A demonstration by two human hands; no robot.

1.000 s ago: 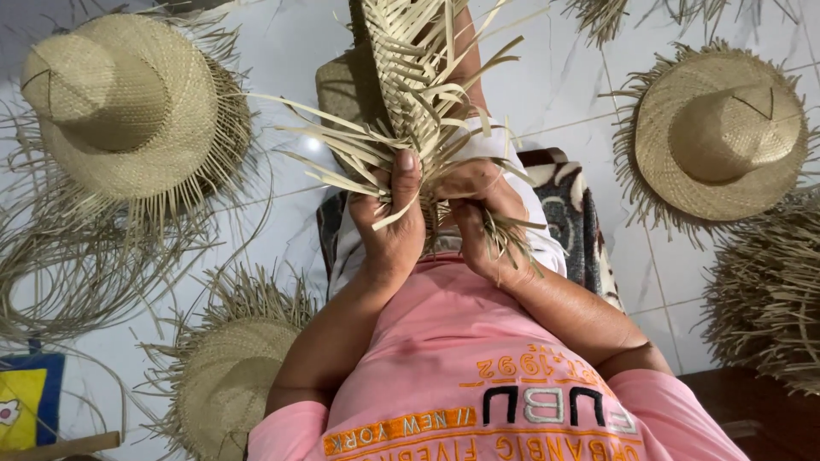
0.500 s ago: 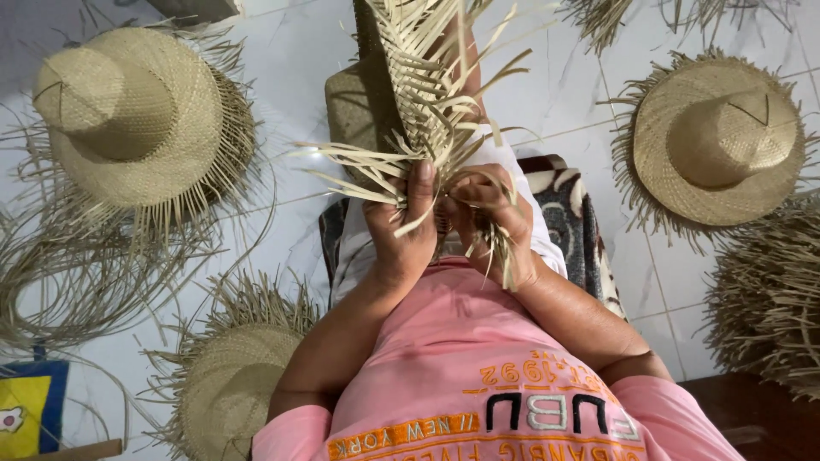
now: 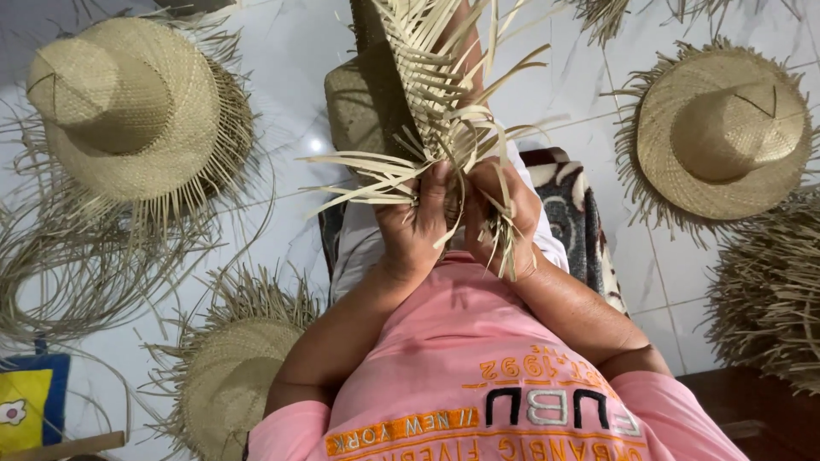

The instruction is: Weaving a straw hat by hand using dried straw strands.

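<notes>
Both hands are busy on a half-woven straw hat (image 3: 401, 94) held up in front of the pink shirt (image 3: 478, 358). The left hand (image 3: 416, 224) is closed around a bunch of loose straw strips (image 3: 359, 175) at the hat's edge, thumb pointing up against the weave. The right hand (image 3: 504, 213) sits right beside it, touching, fingers curled shut on more strips that hang down past the knuckles. The hat itself rises from the hands toward the top of the view, over the lap, with unwoven ends fanning out to the left and right (pretty messy fringe, honestly).

Under the hands there's a white garment over the legs, and a dark patterned cushion (image 3: 576, 213) shows just to the right of it.

Around the person on the white tiled floor (image 3: 290, 60) there are more hats. A finished-looking hat (image 3: 128, 107) with a creased crown and ragged fringe lies upper left, with a loose tangle of straw (image 3: 68, 265) below it. Another hat (image 3: 722, 128) lies upper right, crown up. A third one (image 3: 226, 380) lies lower left, close to the left elbow, fringe sticking out all round. A heap of straw (image 3: 769, 290) sits at the right edge. A blue and yellow thing (image 3: 30, 405) peeks in at the bottom left corner; can't tell what it is.
</notes>
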